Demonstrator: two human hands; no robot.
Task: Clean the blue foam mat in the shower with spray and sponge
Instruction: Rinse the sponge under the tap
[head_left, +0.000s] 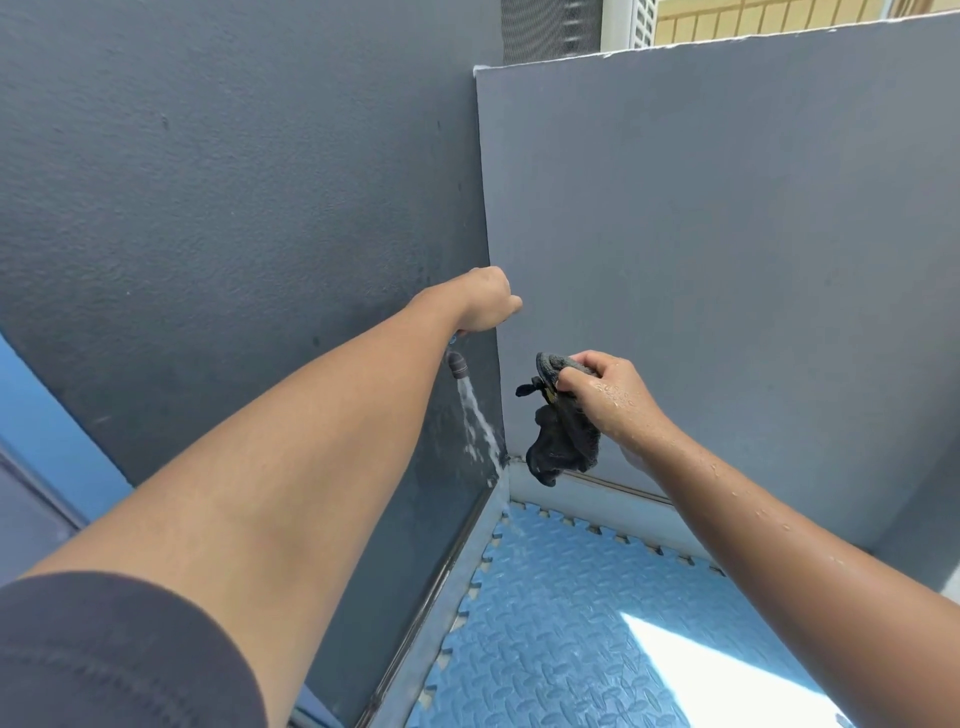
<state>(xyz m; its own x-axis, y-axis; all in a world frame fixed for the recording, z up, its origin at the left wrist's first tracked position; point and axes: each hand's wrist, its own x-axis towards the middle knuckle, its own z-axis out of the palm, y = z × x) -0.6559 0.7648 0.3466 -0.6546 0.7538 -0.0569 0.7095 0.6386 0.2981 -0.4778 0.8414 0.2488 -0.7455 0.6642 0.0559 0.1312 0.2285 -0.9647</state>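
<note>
The blue foam mat (582, 613) with a tread pattern and jigsaw edges lies on the floor at the lower right, wet near the corner. My left hand (485, 301) is closed around a tap handle on the dark grey wall; the handle itself is hidden by the hand. Below it a dark spout (458, 365) pours a stream of water (480, 423) down into the corner. My right hand (610, 395), wet with droplets, grips a dark wet cloth (561, 426) that hangs just right of the stream, above the mat's far corner.
Two grey walls (727, 260) meet in the corner ahead. A metal track (441, 587) runs along the base of the left wall and another along the back wall. A patch of bright sunlight (717, 670) falls on the mat.
</note>
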